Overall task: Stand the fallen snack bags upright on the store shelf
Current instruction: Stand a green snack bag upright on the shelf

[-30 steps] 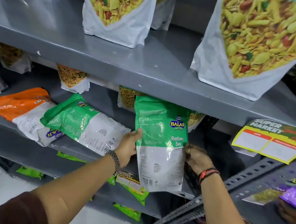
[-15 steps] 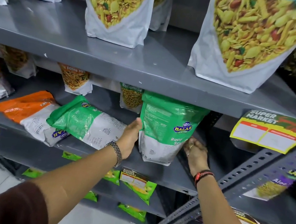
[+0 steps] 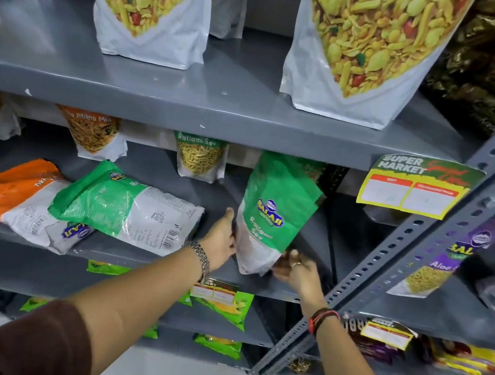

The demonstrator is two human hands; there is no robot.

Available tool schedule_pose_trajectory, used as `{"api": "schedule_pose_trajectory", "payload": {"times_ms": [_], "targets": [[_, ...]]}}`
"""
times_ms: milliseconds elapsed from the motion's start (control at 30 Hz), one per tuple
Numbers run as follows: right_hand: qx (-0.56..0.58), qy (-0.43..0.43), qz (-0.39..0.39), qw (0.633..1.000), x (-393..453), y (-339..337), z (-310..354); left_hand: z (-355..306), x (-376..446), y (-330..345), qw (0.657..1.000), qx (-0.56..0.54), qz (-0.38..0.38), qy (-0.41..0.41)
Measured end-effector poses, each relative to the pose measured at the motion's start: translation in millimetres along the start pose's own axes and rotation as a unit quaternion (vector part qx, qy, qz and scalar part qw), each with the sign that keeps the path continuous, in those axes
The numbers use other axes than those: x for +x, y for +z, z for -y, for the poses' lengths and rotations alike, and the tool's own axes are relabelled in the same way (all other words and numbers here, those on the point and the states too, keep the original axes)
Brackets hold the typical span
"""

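A green-and-white plastic snack bag with a blue and yellow logo is seen standing on the grey metal middle shelf, near its right end and leaning slightly to the right, its top tucked under the grey metal shelf above; the left hand, open with the fingers extended, is laid flat against the bag's lower left edge; the right hand, loosely curled and wearing a ring, is placed at the bag's lower right corner, with the fingertips touching the white bottom part; whether the bag is pinched or merely steadied cannot be told; a metal chain bracelet is worn on the left wrist and a red and black thread band on the right wrist; to the left of the hands, a second green-and-white snack bag is seen lying flat on the same shelf, partly overlapping an orange-and-white snack bag that also lies flat; behind them, small upright pouches of yellow snack sticks are lined against the back; on the shelf above, two large white pouches printed with yellow mixed snacks are stood upright; a yellow and green supermarket price tag is hung from the upper shelf edge to the right, beside a grey perforated metal upright
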State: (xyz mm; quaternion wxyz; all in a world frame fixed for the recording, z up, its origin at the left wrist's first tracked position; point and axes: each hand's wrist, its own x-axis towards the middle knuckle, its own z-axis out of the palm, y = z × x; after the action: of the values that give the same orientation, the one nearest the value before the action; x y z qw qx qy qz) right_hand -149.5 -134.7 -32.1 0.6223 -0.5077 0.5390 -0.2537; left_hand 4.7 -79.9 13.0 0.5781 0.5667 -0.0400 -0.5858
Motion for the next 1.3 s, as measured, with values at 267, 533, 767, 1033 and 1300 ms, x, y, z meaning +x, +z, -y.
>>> {"api": "schedule_pose_trajectory", "payload": {"times_ms": [267,533,767,1033,1300], "targets": [[-0.014,-0.028,0.015,0.999,-14.7,3.3,-5.9,7.3,3.1,11.8,0.989,0.103,-0.09,0.058],[0.145,0.019,-0.02,0.989,19.9,-11.1,39.0,69.9,-38.3,2.5,0.98,0.159,-0.088,0.077],[0.129,0.054,0.036,0.989,21.9,17.5,50.1,75.6,-36.7,24.4,0.996,0.081,0.005,0.026],[0.157,0.003,-0.004,0.988,-10.0,13.9,23.3,36.5,-7.0,12.5,0.999,0.016,-0.03,0.038],[0.121,-0.013,-0.028,0.992,-20.3,7.8,12.5,15.4,20.1,10.6,0.998,0.056,-0.006,0.019]]}}
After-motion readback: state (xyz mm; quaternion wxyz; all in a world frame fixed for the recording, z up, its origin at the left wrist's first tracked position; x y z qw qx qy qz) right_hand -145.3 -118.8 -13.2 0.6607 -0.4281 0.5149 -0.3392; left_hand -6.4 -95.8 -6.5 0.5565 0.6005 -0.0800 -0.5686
